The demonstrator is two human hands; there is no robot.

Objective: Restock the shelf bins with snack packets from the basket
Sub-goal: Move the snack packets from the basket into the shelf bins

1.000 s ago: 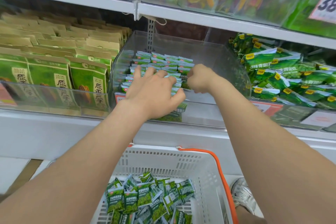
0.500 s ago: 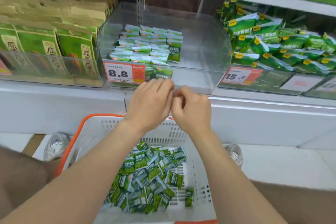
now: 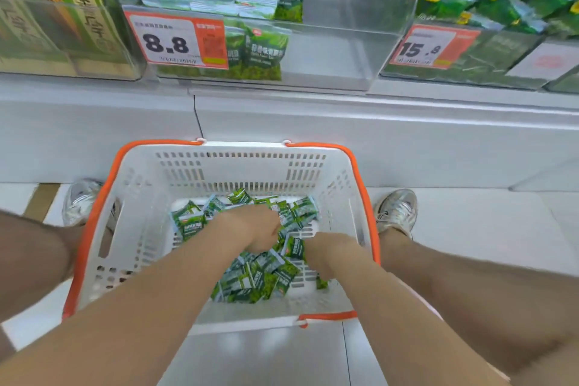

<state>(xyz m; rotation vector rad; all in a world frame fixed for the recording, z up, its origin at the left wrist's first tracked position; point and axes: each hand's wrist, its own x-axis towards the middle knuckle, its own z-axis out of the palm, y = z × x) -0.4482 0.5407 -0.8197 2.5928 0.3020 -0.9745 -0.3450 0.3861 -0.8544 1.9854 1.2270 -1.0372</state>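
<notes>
On the shop floor, in front of the low shelf [image 3: 344, 122], a person bends over the work. The shelf carries a row of clear bins, and the middle bin [image 3: 344, 50] is the one being filled. It wears the 8.8 price tag [image 3: 175, 39] on its front, and its neat rows of green packets stand along its left side only.

Below it, on the floor between the person's shoes [image 3: 396, 210], sits the white basket [image 3: 141, 229] with the orange handles. A loose heap of snack packets [image 3: 260, 279] covers the middle of its bottom.

Both arms reach down into it. The left hand [image 3: 253, 230] lies knuckles-up on the far part of the heap, its fingers turned under and buried among the packets. I cannot tell whether they are pinching anything or only raking through. The right hand [image 3: 326, 249] is just beside it, nearer the basket's right wall. One packet stands against it, but its fingers are hidden too, so I cannot tell whether they hold it.

By my reading this is the gathering step — picking up a fresh handful, with plenty left in the basket. The next move calls for closing on several packets at once and squaring them so the faces point one way. They then need lifting clear of the basket rim and setting upright beside the rows already in the bin.
</notes>
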